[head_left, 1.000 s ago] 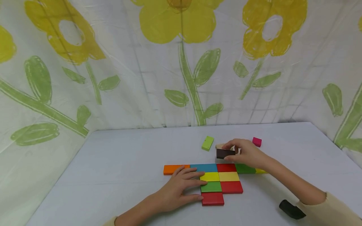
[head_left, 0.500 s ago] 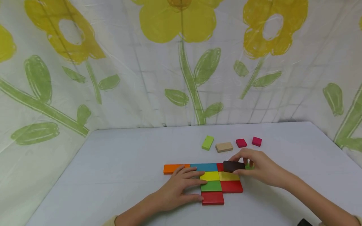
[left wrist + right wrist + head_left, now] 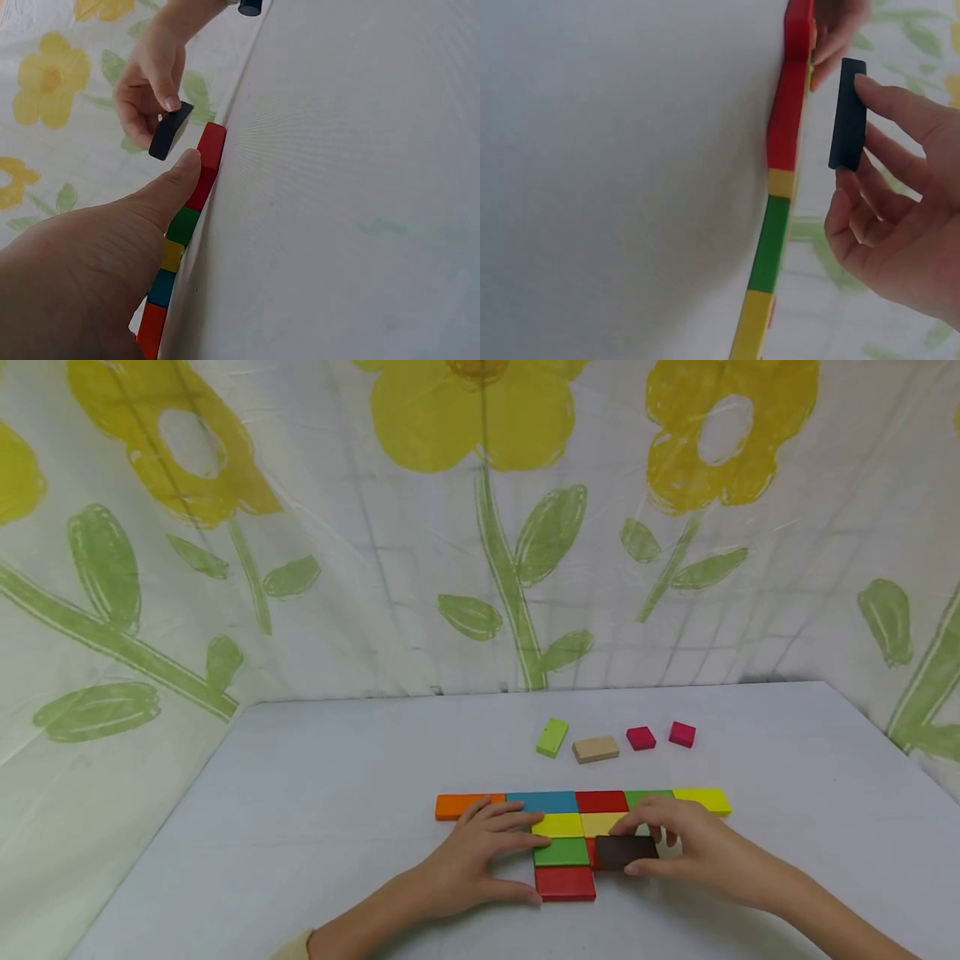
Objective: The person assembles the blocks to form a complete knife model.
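My right hand (image 3: 686, 843) pinches a dark brown block (image 3: 626, 851) between thumb and fingers. In the head view the block overlaps the lower red block of the right column, and the right wrist view shows a gap between it and the row. My left hand (image 3: 480, 860) lies with fingers spread, fingertips at the left edges of the yellow block (image 3: 558, 825), green block (image 3: 562, 852) and front red block (image 3: 566, 883). These join a cream block (image 3: 602, 823) under a back row of orange (image 3: 461, 807), blue (image 3: 542, 802), red (image 3: 600, 801), green (image 3: 648, 797) and yellow.
Behind the joined blocks lie a lime green block (image 3: 552, 737), a natural wood block (image 3: 596, 749) and two small crimson blocks, one (image 3: 641, 738) left of the other (image 3: 682, 734). A white table (image 3: 337, 760) carries everything. A flower-printed cloth (image 3: 337, 635) hangs behind it.
My right hand has brought the dark brown block nearer, from behind the back row to over the lower right red block. The left hand stays where it was.
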The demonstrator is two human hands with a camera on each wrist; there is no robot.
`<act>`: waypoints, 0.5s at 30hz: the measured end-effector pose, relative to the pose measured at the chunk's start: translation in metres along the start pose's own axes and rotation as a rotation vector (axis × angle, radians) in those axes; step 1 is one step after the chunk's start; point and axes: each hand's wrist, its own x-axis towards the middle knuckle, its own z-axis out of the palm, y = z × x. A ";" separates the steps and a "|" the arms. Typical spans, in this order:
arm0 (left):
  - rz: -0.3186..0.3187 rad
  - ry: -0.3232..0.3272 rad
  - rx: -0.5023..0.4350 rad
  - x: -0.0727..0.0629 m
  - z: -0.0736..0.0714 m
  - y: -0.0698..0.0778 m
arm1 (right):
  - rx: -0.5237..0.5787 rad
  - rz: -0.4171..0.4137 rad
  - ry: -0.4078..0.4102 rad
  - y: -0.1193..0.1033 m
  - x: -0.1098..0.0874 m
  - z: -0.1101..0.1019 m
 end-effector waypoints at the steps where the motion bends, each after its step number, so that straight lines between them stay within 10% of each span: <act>1: 0.001 0.002 0.001 0.000 0.000 0.000 | 0.001 0.002 -0.008 0.001 0.000 0.002; 15: 0.010 0.011 0.014 0.001 0.002 -0.003 | 0.000 -0.072 -0.023 0.021 -0.007 0.020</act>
